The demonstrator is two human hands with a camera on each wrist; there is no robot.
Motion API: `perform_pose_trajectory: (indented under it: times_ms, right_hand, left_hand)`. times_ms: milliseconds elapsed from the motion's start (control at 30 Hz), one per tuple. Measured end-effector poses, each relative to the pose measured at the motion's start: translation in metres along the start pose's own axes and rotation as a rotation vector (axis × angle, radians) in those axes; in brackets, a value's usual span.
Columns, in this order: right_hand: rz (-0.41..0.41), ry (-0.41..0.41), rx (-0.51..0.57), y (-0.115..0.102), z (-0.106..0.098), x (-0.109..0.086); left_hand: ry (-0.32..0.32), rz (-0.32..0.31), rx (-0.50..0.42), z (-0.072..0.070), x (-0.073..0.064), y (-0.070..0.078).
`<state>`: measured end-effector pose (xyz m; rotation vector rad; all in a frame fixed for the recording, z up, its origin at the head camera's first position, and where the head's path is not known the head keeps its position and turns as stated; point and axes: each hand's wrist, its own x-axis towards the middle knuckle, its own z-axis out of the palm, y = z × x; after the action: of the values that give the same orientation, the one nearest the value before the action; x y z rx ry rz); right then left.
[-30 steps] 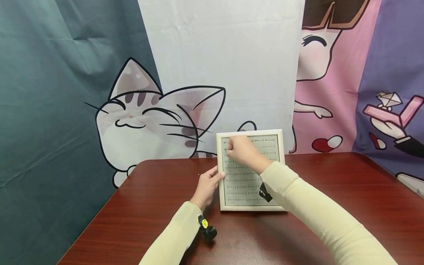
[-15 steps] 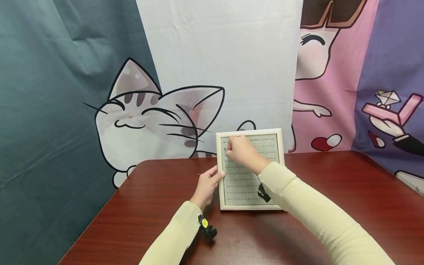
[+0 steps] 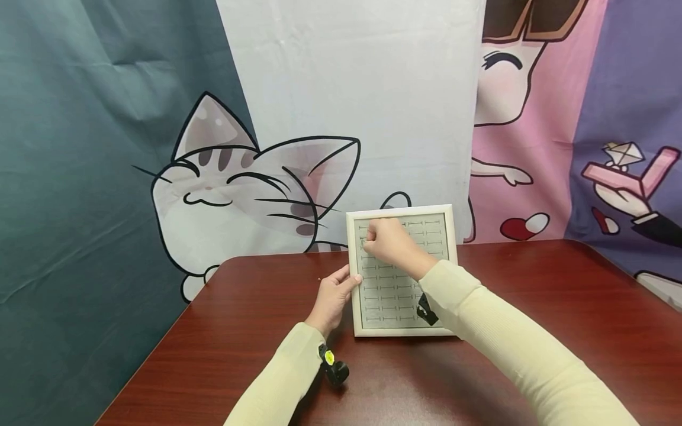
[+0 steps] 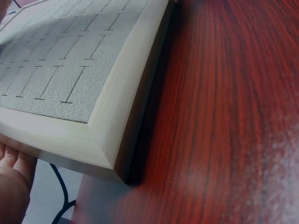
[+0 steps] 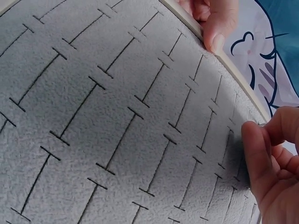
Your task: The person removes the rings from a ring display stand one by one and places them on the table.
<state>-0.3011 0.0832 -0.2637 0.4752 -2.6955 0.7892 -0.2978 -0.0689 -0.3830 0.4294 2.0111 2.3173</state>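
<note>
A framed display board [image 3: 391, 296] with a pale wooden rim and grey, textured face stands tilted up on the table. Rows of I-shaped slits cover that face. My left hand [image 3: 333, 299] grips its left edge, thumb on the front rim and fingers behind. In the right wrist view, this left thumb [image 5: 217, 41] lies over the rim. My right hand [image 3: 394, 242] is at the upper left of the board, thumb and forefinger pinched together against the slits. A tiny pale bit [image 5: 262, 124] shows at those fingertips; what it is I cannot tell.
The dark red wooden table [image 3: 240, 355] reaches back to a cloth backdrop [image 3: 346, 89] printed with a cat and cartoon figures. A black cable [image 4: 60, 186] hangs beyond the table edge in the left wrist view. Black cameras sit on both wrists.
Both hands keep their places on the board. The head view has shifted very slightly; otherwise the scene looks the same.
</note>
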Motion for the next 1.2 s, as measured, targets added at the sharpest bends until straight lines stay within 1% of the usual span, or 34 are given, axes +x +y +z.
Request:
perform_pose_trajectory:
  times_ms: [233,367,567,833,1000,1200]
  right_hand:
    - [0.009,0.01,0.035,0.005,0.001,0.001]
    - [0.032,0.014,0.072,0.006,0.0,0.001]
    - [0.047,0.001,0.176,0.011,-0.002,-0.001]
    - [0.039,0.005,0.293,0.017,0.0,-0.004]
    - [0.06,0.004,0.345,0.018,-0.001,-0.004]
    - [0.105,-0.018,0.422,0.023,-0.004,-0.008]
  left_hand:
    - [0.005,-0.015,-0.013,0.0,0.001,0.0]
    - [0.003,-0.012,-0.006,0.0,0.0,0.002]
    - [0.001,-0.017,0.006,0.001,0.0,0.006]
    - [-0.002,-0.019,-0.009,0.001,0.0,0.006]
    - [0.003,-0.022,-0.011,0.0,0.001,0.006]
    - [0.012,-0.02,-0.006,0.0,0.002,0.004]
